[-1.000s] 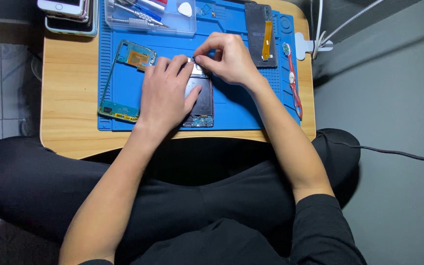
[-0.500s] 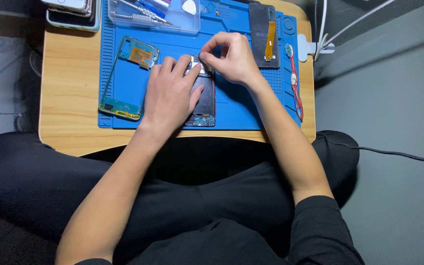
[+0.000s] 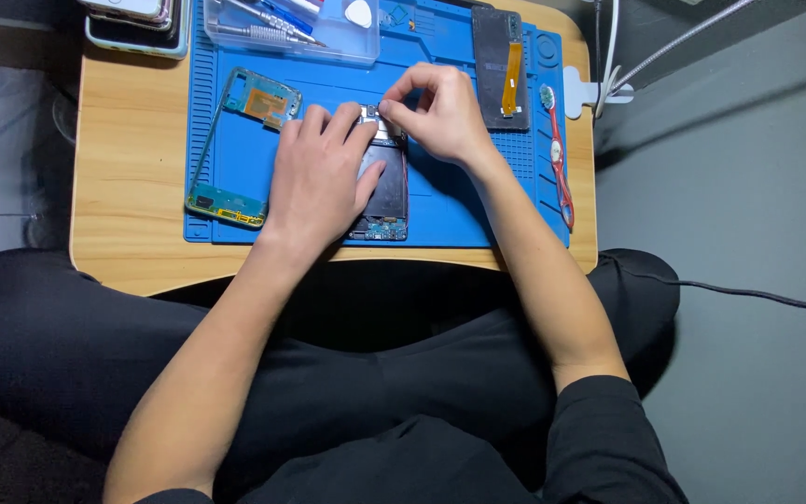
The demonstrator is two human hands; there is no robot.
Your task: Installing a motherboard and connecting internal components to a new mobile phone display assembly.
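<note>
Now, phone: opened phone lies mid-mat, light, fragile; grip edges
Left hand: flat, fingers spread, pressing phone
Right hand: at 1 o'clock, fingertips pinched at top edge; contents unclear

Clear plastic case: rectangular, at the far edge of the blue mat, holding tools. Detached phone screen: dark rectangle with an orange flex strip, at the mat's far right corner. Stacked phones: at the table's far left corner.
</note>
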